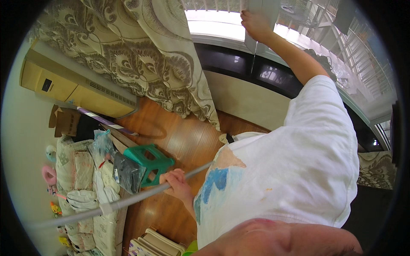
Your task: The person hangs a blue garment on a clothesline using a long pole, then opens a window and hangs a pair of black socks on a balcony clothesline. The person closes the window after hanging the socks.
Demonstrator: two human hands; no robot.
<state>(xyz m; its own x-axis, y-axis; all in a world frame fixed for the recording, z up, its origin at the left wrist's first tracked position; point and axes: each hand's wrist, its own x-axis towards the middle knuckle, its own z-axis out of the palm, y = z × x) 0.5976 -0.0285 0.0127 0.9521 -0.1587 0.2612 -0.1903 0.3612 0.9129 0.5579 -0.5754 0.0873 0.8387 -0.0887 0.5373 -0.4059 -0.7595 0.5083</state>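
My left hand is closed around a long grey pole with a pale collar along its length. The pole slants across the view; its far left end is blurred, and my shirt hides its other end. My right hand is raised at the window, with its fingers curled over the edge of a white window frame. Below the frame runs a glossy black sill. A patterned curtain hangs to the left of the window.
A green plastic stool stands by a sofa loaded with cushions and bags. Behind are a cardboard box, a purple-and-white hoop and a gold floor-standing air conditioner. Beige folded items lie low in view on the wooden floor.
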